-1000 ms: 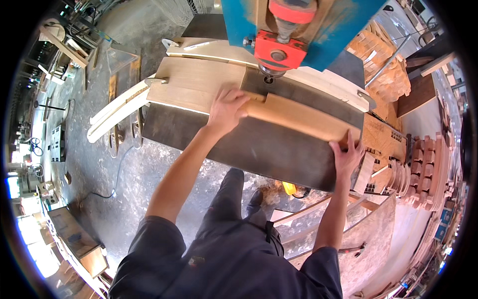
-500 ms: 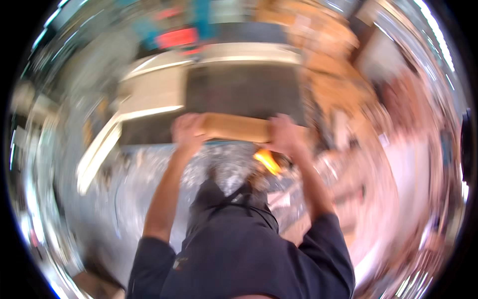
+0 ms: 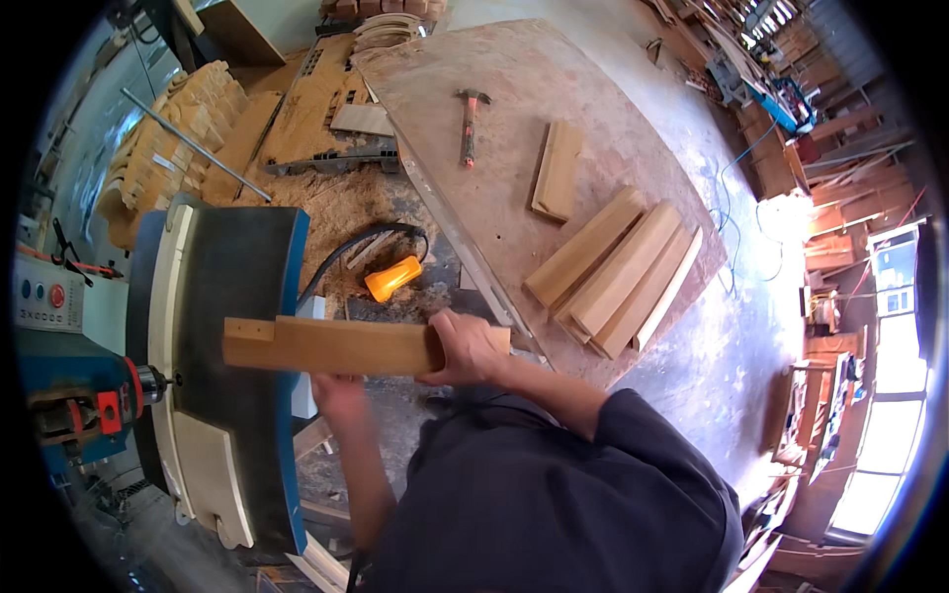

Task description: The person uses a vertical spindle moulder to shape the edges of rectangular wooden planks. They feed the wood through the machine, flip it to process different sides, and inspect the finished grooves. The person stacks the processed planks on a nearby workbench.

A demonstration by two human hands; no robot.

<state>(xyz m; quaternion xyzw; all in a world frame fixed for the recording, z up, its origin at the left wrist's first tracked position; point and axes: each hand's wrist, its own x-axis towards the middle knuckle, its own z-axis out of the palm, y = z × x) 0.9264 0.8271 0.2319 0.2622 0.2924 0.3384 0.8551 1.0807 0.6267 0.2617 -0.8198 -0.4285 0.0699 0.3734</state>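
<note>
A long wooden board (image 3: 336, 346) with a notch cut at its left end is held level in front of my body. My right hand (image 3: 467, 348) is closed around it near the right end. Smeared by motion, my left hand (image 3: 341, 397) is at the board's near edge, its fingers partly hidden beneath the wood. To the left stands a machine with a dark table (image 3: 242, 296) edged in blue, and the board's left end reaches over it. A pale wooden fence (image 3: 168, 296) runs along that table, beside a drill chuck with a bit (image 3: 153, 383).
Right of me, a worktable (image 3: 494, 212) bears a hammer (image 3: 470, 124), a single board (image 3: 560, 168) and several stacked boards (image 3: 633, 272). A yellow lamp-like object (image 3: 393, 279) with a black cable lies among sawdust between machine and worktable. Stacked curved wooden pieces (image 3: 178, 138) stand farther left.
My view and body have turned right, so the machine is now on my left and the worktable on my right. My left hand has shifted from the board's left end to its near edge.
</note>
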